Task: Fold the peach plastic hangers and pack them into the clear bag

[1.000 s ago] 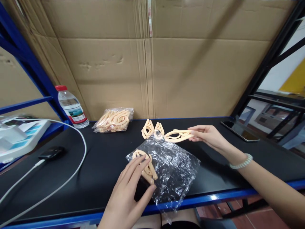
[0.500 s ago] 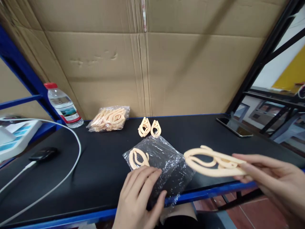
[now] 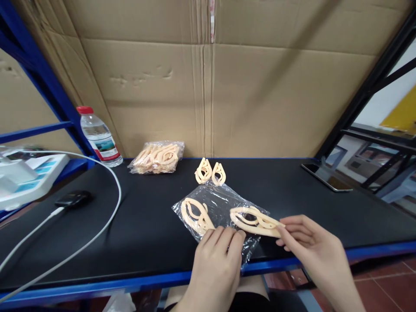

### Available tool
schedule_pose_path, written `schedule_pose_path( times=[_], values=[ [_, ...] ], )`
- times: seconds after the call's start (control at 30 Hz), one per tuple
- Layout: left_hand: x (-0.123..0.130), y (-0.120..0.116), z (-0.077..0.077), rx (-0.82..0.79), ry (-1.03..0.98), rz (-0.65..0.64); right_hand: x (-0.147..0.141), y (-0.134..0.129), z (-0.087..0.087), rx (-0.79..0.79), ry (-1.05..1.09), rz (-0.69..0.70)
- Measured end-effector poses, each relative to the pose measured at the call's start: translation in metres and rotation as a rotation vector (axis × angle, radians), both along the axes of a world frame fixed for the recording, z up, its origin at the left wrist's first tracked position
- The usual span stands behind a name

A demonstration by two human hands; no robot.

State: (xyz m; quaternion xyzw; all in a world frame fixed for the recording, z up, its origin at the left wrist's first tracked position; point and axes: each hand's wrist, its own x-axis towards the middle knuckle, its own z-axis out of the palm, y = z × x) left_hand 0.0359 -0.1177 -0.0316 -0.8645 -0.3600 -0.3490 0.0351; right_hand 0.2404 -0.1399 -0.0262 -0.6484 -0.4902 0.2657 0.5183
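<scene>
My right hand [image 3: 308, 242] pinches one end of a cream folding clothes hanger [image 3: 255, 230], folded up, whose looped end points left over a clear plastic bag [image 3: 224, 197]. A second folded hanger [image 3: 196, 213] lies at the bag's left side, seemingly inside it. My left hand [image 3: 219, 260] is closed on the bag's near edge with its fingers curled, close to the end of that second hanger. The thumb and the part of the bag beneath the palm are hidden. Beyond the bag, two small folded cream pieces [image 3: 203, 171] stand side by side.
A filled bag of cream hangers [image 3: 157, 158] sits by the cardboard wall [image 3: 146, 78], near a water bottle [image 3: 102, 141]. At left are a white cable [image 3: 118, 190], a black device [image 3: 74, 198] and a power strip [image 3: 42, 177]. A phone [image 3: 326, 177] lies at right on the black table [image 3: 136, 242].
My right hand has brought its hanger left, over the bag. My left hand has shifted right along the bag's near edge and its fingers have curled in. The view has moved slightly.
</scene>
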Motion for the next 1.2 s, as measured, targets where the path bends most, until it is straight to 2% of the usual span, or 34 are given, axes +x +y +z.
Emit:
schedule_pose_path(
  times=[0.17, 0.27, 0.37, 0.47, 0.53, 0.6, 0.8, 1.0, 1.2],
  values=[
    [0.002, -0.004, -0.006, 0.049, 0.015, -0.046, -0.029, 0.016, -0.012, 0.154, -0.504, -0.053],
    [-0.001, -0.007, -0.009, 0.070, 0.030, -0.062, -0.032, 0.018, -0.013, 0.309, -0.682, -0.035],
    [-0.007, -0.008, -0.010, 0.098, 0.045, -0.099, -0.021, 0.013, -0.007, 0.465, -0.720, 0.086],
    [-0.009, -0.007, -0.013, 0.173, 0.060, -0.123, -0.005, 0.006, -0.001, 0.547, -0.823, 0.330],
    [-0.005, -0.007, -0.016, 0.224, 0.065, -0.121, 0.002, 0.003, 0.001, 0.564, -0.981, 0.482],
    [0.001, -0.009, -0.020, 0.256, 0.078, -0.109, 0.006, 0.003, 0.002, 0.560, -1.133, 0.569],
    [0.011, -0.010, -0.027, 0.323, 0.095, -0.113, 0.004, 0.011, 0.002, 0.575, -1.353, 0.616],
    [0.001, -0.008, -0.025, 0.322, 0.134, -0.158, -0.015, 0.028, 0.001, 0.587, -1.403, 0.632],
    [-0.005, -0.006, -0.024, 0.334, 0.104, -0.195, -0.032, 0.045, 0.012, 0.442, -1.349, 0.776]
  ],
)
